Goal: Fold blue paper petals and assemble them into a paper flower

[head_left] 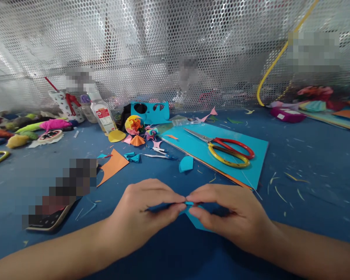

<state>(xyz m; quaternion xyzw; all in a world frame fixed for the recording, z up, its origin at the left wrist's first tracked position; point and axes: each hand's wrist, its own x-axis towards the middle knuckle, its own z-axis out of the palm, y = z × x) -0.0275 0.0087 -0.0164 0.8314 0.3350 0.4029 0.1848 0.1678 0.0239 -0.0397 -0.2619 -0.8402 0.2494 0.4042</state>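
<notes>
the left hand (142, 217) and right hand (227, 219) meet at the fingertips, both pinching one small turquoise paper piece (196, 222) just above the blue table (309, 186). beyond the right hand lies a turquoise sheet (251, 167) with scissors (227, 149) on it. a phone (51, 217) rests left of the left hand, with an orange scrap (113, 165) beyond it. paper slivers litter the surface, and a perforated metal screen (163, 46) closes off the back.

Head-worn camera aims forward and down, close above left hand (142, 216) and right hand (231, 217), facing the perforated screen (163, 39) beyond.
</notes>
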